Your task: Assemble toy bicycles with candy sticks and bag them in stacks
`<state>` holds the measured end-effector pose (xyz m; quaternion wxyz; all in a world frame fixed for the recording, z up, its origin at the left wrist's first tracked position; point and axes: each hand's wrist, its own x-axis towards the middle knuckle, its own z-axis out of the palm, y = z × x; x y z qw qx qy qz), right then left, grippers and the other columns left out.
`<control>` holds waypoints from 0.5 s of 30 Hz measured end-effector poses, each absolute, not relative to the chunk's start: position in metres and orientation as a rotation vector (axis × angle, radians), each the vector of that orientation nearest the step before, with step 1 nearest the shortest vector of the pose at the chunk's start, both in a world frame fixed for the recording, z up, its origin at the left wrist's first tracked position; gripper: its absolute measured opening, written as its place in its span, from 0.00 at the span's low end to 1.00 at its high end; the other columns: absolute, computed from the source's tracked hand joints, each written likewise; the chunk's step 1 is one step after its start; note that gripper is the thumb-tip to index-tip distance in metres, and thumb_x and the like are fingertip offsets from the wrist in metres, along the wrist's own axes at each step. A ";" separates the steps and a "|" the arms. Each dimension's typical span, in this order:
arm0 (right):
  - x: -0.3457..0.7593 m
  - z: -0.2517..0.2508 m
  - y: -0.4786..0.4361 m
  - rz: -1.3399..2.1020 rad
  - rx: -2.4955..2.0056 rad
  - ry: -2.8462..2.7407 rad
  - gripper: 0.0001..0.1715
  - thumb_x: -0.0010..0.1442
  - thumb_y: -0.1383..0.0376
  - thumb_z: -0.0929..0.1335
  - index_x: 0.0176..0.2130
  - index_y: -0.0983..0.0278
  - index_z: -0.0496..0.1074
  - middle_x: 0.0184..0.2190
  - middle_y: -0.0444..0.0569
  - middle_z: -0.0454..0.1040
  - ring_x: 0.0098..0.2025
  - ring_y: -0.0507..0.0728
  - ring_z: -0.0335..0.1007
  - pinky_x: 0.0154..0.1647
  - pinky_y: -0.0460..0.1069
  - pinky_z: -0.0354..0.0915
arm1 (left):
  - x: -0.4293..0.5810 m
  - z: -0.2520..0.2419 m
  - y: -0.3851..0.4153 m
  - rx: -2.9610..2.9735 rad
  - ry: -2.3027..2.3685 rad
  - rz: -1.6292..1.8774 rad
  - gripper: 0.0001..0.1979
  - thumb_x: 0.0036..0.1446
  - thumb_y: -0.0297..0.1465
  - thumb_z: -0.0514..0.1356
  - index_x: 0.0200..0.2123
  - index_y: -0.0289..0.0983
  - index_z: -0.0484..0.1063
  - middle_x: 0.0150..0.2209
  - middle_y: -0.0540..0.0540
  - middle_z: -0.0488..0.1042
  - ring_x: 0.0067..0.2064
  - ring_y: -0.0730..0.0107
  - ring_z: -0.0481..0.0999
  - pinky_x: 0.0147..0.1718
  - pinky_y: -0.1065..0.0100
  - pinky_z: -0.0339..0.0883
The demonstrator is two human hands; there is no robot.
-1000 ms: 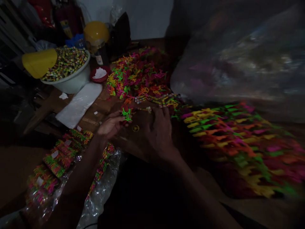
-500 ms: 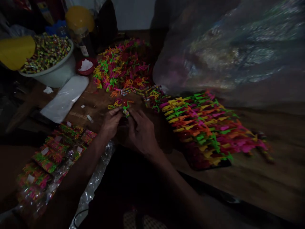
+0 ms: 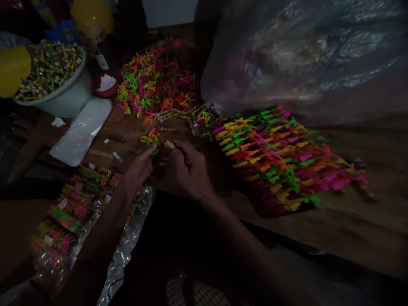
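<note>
My left hand [image 3: 137,168] and my right hand [image 3: 186,169] meet over the wooden table [image 3: 350,238], fingertips pinched together on a small green plastic toy piece [image 3: 156,148] with a pale bit beside it. A small yellow and green cluster [image 3: 149,137] lies just beyond the fingers. Behind it spreads a loose heap of neon plastic pieces [image 3: 156,83]. To the right lies a neat row of sorted neon pieces [image 3: 274,157] on a dark tray.
A white bowl [image 3: 63,100] of small coloured items stands far left, with a yellow lid [image 3: 11,70] and a white packet [image 3: 81,131] nearby. Wrapped bundles [image 3: 70,204] lie on clear plastic at lower left. A large clear plastic bag [image 3: 302,55] fills the upper right.
The view has shifted so everything sits further left and up. Both hands drew closer together and now pinch the small green piece that the left hand held alone before.
</note>
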<state>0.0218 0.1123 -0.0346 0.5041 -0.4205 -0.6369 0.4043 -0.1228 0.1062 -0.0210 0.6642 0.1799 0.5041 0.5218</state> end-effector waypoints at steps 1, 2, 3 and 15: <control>0.026 -0.034 0.112 0.932 -1.012 -1.549 0.16 0.67 0.64 0.61 0.48 0.64 0.74 0.42 0.52 0.78 0.44 0.57 0.75 0.49 0.54 0.72 | -0.126 -0.022 0.105 0.418 1.141 1.151 0.08 0.54 0.30 0.68 0.35 0.32 0.79 0.35 0.45 0.82 0.38 0.66 0.81 0.36 0.71 0.74; 0.031 -0.035 0.111 0.893 -1.006 -1.567 0.16 0.67 0.64 0.61 0.48 0.63 0.75 0.42 0.52 0.78 0.45 0.58 0.75 0.50 0.55 0.71 | -0.129 -0.022 0.103 0.435 1.142 1.120 0.09 0.51 0.30 0.70 0.35 0.32 0.78 0.34 0.45 0.81 0.34 0.67 0.81 0.32 0.72 0.73; 0.036 -0.037 0.109 0.879 -1.002 -1.582 0.15 0.67 0.63 0.62 0.46 0.63 0.75 0.42 0.51 0.79 0.46 0.58 0.75 0.51 0.54 0.71 | -0.131 -0.022 0.102 0.453 1.139 1.088 0.11 0.49 0.31 0.71 0.35 0.31 0.78 0.33 0.45 0.81 0.31 0.69 0.80 0.28 0.73 0.71; 0.066 -0.044 0.103 1.248 -0.999 -1.483 0.12 0.64 0.58 0.68 0.41 0.63 0.76 0.36 0.47 0.78 0.36 0.53 0.73 0.36 0.47 0.68 | -0.111 -0.013 0.090 0.537 0.994 0.861 0.16 0.48 0.32 0.72 0.39 0.31 0.78 0.33 0.44 0.82 0.27 0.71 0.80 0.29 0.72 0.76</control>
